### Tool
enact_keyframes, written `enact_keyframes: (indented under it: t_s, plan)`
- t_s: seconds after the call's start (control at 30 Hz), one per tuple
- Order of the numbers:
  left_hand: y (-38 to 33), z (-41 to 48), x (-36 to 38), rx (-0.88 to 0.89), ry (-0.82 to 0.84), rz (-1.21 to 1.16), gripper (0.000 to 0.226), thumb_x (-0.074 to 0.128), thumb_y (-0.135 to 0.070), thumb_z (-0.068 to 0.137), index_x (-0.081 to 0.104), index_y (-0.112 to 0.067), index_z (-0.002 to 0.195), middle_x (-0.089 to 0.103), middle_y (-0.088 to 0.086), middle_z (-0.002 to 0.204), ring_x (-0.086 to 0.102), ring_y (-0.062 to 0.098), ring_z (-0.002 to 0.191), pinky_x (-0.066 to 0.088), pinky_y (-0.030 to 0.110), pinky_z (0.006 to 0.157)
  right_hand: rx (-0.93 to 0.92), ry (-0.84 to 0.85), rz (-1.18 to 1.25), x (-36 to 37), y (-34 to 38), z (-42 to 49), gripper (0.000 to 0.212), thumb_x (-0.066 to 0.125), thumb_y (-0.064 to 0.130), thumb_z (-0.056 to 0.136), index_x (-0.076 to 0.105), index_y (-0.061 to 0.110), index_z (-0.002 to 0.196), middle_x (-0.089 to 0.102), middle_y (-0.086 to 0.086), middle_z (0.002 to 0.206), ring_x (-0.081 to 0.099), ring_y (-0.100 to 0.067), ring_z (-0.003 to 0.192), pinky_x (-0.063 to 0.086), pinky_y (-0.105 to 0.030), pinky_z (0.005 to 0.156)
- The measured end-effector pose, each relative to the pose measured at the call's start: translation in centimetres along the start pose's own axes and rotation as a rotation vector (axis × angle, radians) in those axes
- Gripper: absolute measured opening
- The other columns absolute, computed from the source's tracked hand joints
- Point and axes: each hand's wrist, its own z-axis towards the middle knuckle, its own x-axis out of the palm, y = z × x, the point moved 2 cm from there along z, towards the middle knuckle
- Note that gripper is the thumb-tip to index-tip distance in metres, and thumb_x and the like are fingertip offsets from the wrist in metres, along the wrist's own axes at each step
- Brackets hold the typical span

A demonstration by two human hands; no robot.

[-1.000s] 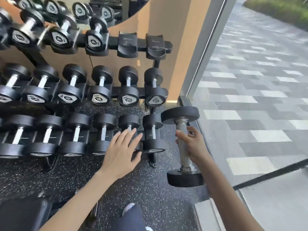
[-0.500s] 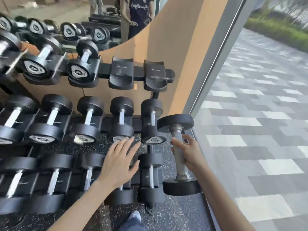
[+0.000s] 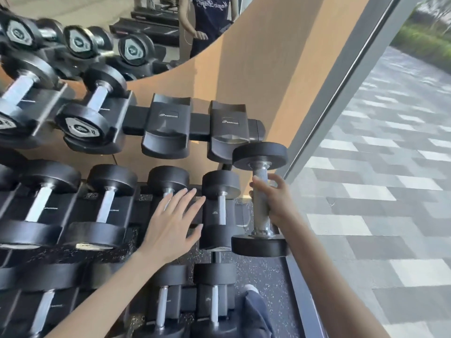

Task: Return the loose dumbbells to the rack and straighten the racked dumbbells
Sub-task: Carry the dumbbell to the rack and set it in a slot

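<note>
My right hand point(image 3: 274, 198) grips the steel handle of a black loose dumbbell point(image 3: 260, 156), held upright just right of the rack's end. Its top head is level with the lower edge of the rightmost empty cradle point(image 3: 229, 128) on the top tier. A second empty cradle point(image 3: 167, 125) sits to the left of it. My left hand point(image 3: 172, 223) is spread flat, fingers apart, over a racked dumbbell on the middle tier, hiding most of it. Racked dumbbells point(image 3: 220, 208) fill the middle and bottom tiers.
A glass wall with a grey frame point(image 3: 327, 106) runs close along the right of the rack. An orange wall and a curved mirror point(image 3: 122, 32) stand behind the rack. My foot point(image 3: 251, 289) rests on the speckled rubber floor point(image 3: 266, 284) below.
The dumbbell in my right hand has risen from beside the bottom tier toward the top tier's empty cradles. My left hand has moved up from the bottom tier to the middle tier.
</note>
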Motion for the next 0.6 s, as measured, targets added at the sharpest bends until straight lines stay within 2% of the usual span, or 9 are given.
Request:
enact_keyframes:
  t_s: [0.17, 0.5, 0.6]
  plan:
    - [0.9, 5.2, 1.7, -0.054, -0.039, 0.023, 0.056, 0.039, -0.042, 0.089, 0.053, -0.013, 0.135, 0.050, 0.013, 0.139, 0.045, 0.031, 0.129, 0.032, 0.047, 0.107, 0.010, 0.058, 0.027, 0.7, 1.4, 7.7, 0.015, 0.067, 0.011, 0.085, 0.054, 0.011, 0.093, 0.063, -0.012, 0.078, 0.058, -0.023, 0.063, 0.050, -0.030, 0.057]
    - [2.0, 17.4, 3.5, -0.340, -0.097, 0.055, 0.056, 0.036, -0.044, 0.093, 0.050, -0.013, 0.137, 0.049, 0.011, 0.141, 0.043, 0.027, 0.132, 0.030, 0.045, 0.109, 0.112, 0.203, -0.010, 3.3, 4.8, 23.9, 0.035, 0.068, 0.014, 0.085, 0.049, 0.004, 0.113, 0.061, -0.012, 0.075, 0.060, -0.020, 0.056, 0.050, -0.032, 0.053]
    - [1.8, 19.9, 3.9, -0.359, -0.088, 0.073, 0.056, 0.035, -0.046, 0.094, 0.052, -0.012, 0.135, 0.050, 0.011, 0.139, 0.045, 0.029, 0.130, 0.030, 0.045, 0.109, 0.139, 0.236, 0.018, 4.5, 5.9, 27.7, 0.024, 0.068, 0.012, 0.085, 0.049, 0.007, 0.099, 0.059, -0.011, 0.073, 0.058, -0.021, 0.056, 0.050, -0.037, 0.059]
